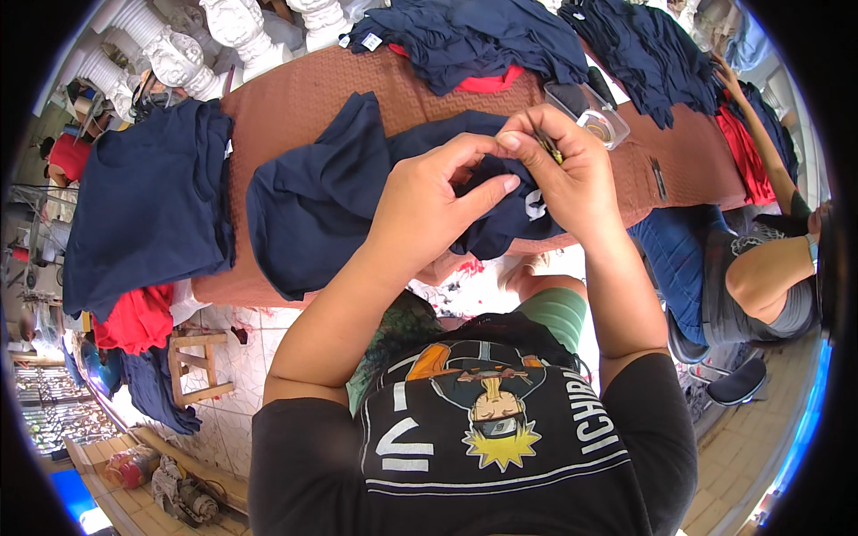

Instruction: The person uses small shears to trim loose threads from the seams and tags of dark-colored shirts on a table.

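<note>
A navy blue garment (pixel 308 201) lies spread and bunched on the table in front of me. My left hand (pixel 438 196) is closed on its edge, fingertips pinching the cloth just above the table. Close beside it, my right hand (pixel 567 170) has thumb and forefinger pressed together at the same edge. Inside the right hand sits a small metal tool (pixel 551 150) with a yellowish part, probably thread snips, mostly hidden by the fingers. A white label (pixel 534 205) shows on the dark cloth below the right hand.
A brown-covered table (pixel 286 98) carries folded navy garments (pixel 156 196) at left and piled navy shirts (pixel 483 40) at the back. A clear plastic box (pixel 603 121) and a slim dark tool (pixel 659 179) lie to the right. Another person's arm (pixel 760 134) reaches cloth at far right. A wooden stool (pixel 198 366) stands lower left.
</note>
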{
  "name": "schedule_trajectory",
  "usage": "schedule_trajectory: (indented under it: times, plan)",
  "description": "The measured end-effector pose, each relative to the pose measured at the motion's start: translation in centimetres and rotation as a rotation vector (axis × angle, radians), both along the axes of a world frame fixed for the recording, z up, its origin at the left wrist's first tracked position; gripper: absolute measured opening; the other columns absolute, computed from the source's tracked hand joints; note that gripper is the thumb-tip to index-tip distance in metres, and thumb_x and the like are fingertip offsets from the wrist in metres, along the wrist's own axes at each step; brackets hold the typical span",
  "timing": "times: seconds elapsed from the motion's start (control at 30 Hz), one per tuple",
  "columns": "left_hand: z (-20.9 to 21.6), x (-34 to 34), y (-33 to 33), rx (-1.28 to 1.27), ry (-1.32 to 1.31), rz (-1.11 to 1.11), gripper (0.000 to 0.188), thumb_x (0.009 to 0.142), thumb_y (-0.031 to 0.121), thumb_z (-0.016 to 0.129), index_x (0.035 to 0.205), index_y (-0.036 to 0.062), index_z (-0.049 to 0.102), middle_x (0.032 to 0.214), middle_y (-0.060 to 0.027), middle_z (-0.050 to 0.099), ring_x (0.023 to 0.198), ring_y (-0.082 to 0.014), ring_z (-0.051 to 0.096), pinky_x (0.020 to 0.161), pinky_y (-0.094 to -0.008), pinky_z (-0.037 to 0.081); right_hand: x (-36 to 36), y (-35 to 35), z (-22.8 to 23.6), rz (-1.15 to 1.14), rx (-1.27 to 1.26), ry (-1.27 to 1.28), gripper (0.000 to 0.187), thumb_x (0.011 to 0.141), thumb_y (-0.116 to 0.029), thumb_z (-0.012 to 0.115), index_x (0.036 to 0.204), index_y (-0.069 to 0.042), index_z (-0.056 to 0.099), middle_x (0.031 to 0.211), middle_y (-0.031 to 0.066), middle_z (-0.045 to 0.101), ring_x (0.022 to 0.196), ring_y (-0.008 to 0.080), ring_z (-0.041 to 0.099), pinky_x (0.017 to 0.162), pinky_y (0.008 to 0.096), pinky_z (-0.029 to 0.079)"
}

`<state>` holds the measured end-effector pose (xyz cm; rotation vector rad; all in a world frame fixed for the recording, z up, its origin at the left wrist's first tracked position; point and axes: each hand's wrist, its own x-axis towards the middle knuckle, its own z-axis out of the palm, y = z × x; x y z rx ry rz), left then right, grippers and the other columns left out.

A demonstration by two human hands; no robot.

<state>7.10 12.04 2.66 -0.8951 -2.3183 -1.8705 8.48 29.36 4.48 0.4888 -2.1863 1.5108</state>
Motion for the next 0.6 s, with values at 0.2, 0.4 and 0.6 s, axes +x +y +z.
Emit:
schedule_trajectory:
  times: [0.2,0.4,0.6]
  plan:
    - [-0.3,-0.9,-1.0,0.258,-0.395,-0.083,0.026,0.090,0.021,0.070,0.105,0.0004,0.066,0.081,-0.0016,0.066,0.070,-0.0053,0.058,0.063,-0.0239,0.048,1.9,-0.3,3.1,-0.118,0.361,0.101,0.025,0.082,-0.012,0.072,0.104,-0.003,0.062,0.089,0.0121,0.062,0.079,0.0280,0.063,0.070,0.0345,0.050]
    - [0.7,-0.2,-2.0,0.499,-0.760,-0.130,0.022,0.094,0.026,0.066,0.101,0.0059,0.065,0.094,-0.0020,0.068,0.082,-0.0113,0.066,0.076,-0.0256,0.052,4.0,1.1,2.6,-0.151,0.454,0.051,0.024,0.083,-0.012,0.071,0.103,-0.004,0.060,0.089,0.0129,0.060,0.081,0.0313,0.063,0.069,0.0371,0.050]
    - [0.4,-0.3,-2.4,0.482,-0.777,-0.187,0.024,0.092,0.029,0.067,0.100,0.0066,0.066,0.093,-0.0004,0.067,0.082,-0.0089,0.063,0.075,-0.0244,0.051,4.0,-0.1,1.8,-0.160,0.511,0.162,0.016,0.081,-0.010,0.069,0.093,-0.004,0.061,0.088,0.0103,0.062,0.079,0.0322,0.064,0.065,0.0380,0.051]
